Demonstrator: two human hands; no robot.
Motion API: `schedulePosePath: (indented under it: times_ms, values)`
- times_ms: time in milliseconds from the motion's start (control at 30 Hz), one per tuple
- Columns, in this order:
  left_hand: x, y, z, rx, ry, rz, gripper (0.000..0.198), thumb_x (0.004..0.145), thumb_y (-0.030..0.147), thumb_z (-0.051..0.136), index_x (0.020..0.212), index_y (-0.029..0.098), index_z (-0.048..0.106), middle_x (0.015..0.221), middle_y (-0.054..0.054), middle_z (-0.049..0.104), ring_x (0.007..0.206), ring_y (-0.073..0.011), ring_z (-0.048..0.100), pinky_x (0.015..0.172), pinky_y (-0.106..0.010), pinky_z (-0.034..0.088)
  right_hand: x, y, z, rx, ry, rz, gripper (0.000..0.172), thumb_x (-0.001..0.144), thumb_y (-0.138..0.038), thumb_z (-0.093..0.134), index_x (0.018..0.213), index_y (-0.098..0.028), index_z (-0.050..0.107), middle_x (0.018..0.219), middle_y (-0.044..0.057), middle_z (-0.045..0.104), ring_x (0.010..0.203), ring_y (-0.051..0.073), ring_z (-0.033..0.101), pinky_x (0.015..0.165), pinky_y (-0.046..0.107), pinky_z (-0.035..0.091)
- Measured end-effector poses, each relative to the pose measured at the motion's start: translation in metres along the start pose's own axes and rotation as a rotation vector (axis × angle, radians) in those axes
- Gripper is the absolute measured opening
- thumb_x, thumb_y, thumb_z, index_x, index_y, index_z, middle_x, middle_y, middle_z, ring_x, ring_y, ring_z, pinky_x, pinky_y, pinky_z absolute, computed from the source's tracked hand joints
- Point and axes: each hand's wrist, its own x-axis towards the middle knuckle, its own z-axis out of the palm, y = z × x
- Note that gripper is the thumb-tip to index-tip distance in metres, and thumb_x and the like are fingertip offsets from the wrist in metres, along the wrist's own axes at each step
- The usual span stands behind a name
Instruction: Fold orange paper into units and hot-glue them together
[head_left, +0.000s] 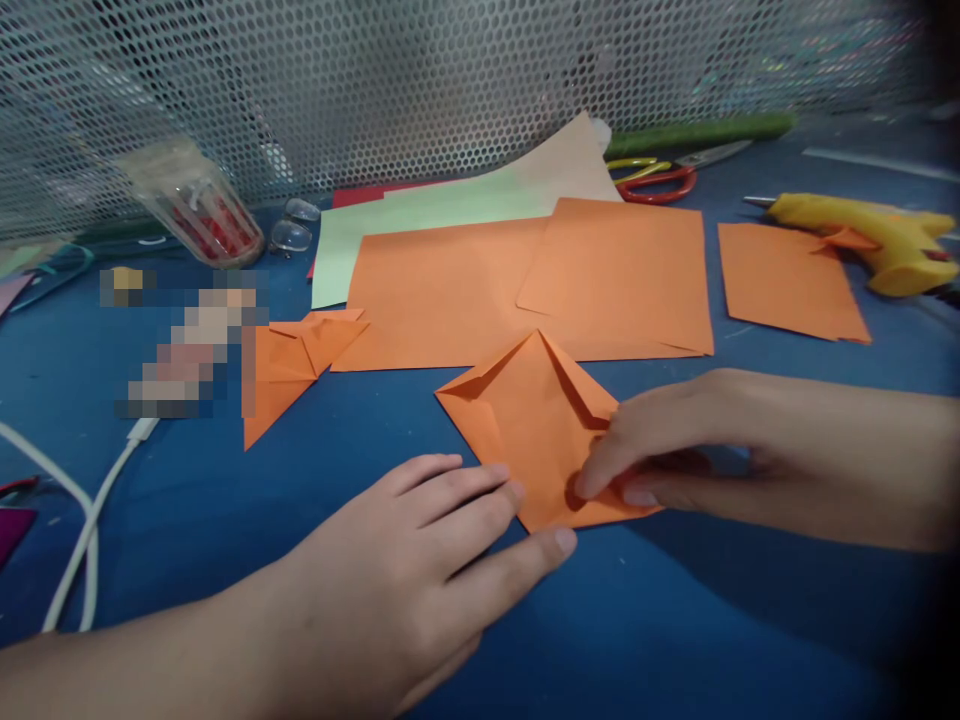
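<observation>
Nearest the camera, the person's left hand lay palm down, its fingers loosely spread and grasping nothing; two of its fingertips rested on the lower left edge of a folded orange paper, while the index finger lay by the bottom corner. The right hand arched over the paper's lower right side, fingers curled and one tip set down on it; whether finger and thumb pinched a flap there could not be told. The paper sat on the blue table between both hands, its peak pointing away and overlapping the near edge of a large orange sheet. Flaps ran along both upper edges, the right one slightly lifted.

The step in hand seemed to be working a fold. Doing it well called for light, steady weight from the left hand so nothing skidded, edges lined up before any firm pressure, and the crease run from corner outward with one fingertip.
</observation>
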Motion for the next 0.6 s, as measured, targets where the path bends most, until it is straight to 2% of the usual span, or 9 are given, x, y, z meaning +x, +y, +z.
schedulePosePath:
  times_ms: [100,267,400,600]
  values:
    - [0.001,-0.0004,-0.0005,0.0,-0.005,-0.004,0.043,0.122,0.016,0.042,0.16,0.017,0.062,0.148,-0.01,0.079,0.146,-0.0278,0.07,0.128,-0.046,0.052,0.0011,-0.0007,-0.0004,0.053,-0.032,0.012,0.032,0.109,-0.053,0.062,0.115,-0.037,0.089,0.097,0.0,0.087,0.078,0.019,0.08,0.068,0.028,0.057]
    - [0.0018,0.0022,-0.0003,0.036,0.014,0.01,0.042,0.12,0.011,0.043,0.154,0.013,0.067,0.146,-0.01,0.081,0.144,-0.0259,0.072,0.13,-0.043,0.051,-0.0017,0.0004,0.0006,0.048,-0.034,0.031,0.032,0.111,-0.052,0.06,0.115,-0.037,0.087,0.105,0.001,0.087,0.086,0.02,0.082,0.073,0.029,0.058]
    - [0.0019,0.0042,-0.0006,0.067,0.023,0.031,0.042,0.119,0.011,0.045,0.153,0.011,0.069,0.146,-0.011,0.081,0.143,-0.0269,0.073,0.126,-0.044,0.056,-0.0003,-0.0031,-0.0017,0.049,-0.046,-0.044,0.034,0.111,-0.049,0.058,0.108,-0.035,0.089,0.091,0.001,0.083,0.077,0.018,0.077,0.069,0.029,0.056]
    - [0.0022,0.004,-0.0004,0.11,0.033,0.074,0.038,0.118,0.011,0.051,0.148,0.008,0.073,0.145,-0.014,0.081,0.14,-0.0318,0.075,0.122,-0.047,0.061,0.0026,-0.0083,-0.0057,0.064,-0.114,-0.027,0.048,0.115,-0.062,0.053,0.116,-0.035,0.092,0.084,0.003,0.074,0.071,0.018,0.069,0.066,0.03,0.053]
